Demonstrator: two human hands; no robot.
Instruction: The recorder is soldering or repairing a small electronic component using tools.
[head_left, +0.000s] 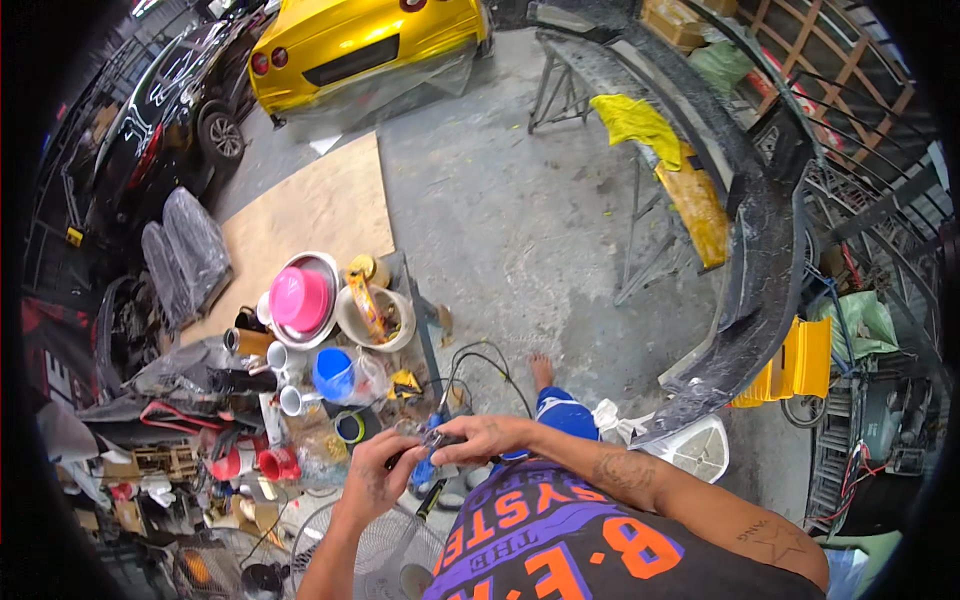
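My left hand [385, 465] and my right hand [473, 438] are close together above a cluttered bench, fingers closed on a small metallic object [433, 438]; its exact kind is too small to tell. A blue item [423, 471] shows just below it. Left of and beyond my hands are a dark round container [350, 429] with a coloured rim, a blue container [331, 374], white cups [294, 400] and a bowl [352, 329] with tools in it, beside a pink basin [294, 300]. A wire-guard fan [320, 540] stands low by my left forearm.
Long black body panels [753, 260] rest on trestles at the right, with a yellow cloth [636, 126]. A yellow car [363, 38] and a black car [160, 135] stand ahead. A plywood sheet [310, 200] lies left of centre. Hoses [480, 356] cross the floor near my bare foot.
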